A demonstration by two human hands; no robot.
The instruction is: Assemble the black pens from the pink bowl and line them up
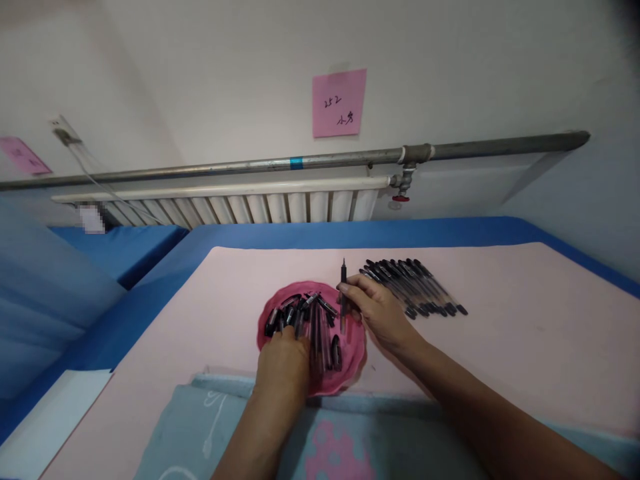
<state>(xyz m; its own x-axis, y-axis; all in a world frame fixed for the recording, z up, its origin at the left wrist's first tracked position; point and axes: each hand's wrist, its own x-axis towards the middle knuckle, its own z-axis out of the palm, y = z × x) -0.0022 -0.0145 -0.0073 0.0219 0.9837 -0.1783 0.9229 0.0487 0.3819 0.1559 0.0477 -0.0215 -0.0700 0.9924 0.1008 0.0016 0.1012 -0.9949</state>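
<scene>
My right hand (373, 308) pinches an uncapped pen (343, 277) with a clear barrel, held nearly upright with its tip pointing up, over the right side of a pink scalloped bowl (361, 360). Inside the bowl lie several black pen caps (327, 305) and clear pen barrels (315, 330). My left hand (284, 360) reaches into the left part of the bowl among the caps. Its fingertips are hidden by the back of the hand, so what they hold, if anything, does not show. A loose black cap (337, 353) rests at the bowl's right.
A row of capped pens (413, 287) lies side by side on the pink table sheet (525, 333), right of the bowl. Blue-grey patterned cloth (220, 420) covers the near edge. A radiator (280, 205) and pipe (215, 169) run along the wall behind. White paper (60, 417) is at left.
</scene>
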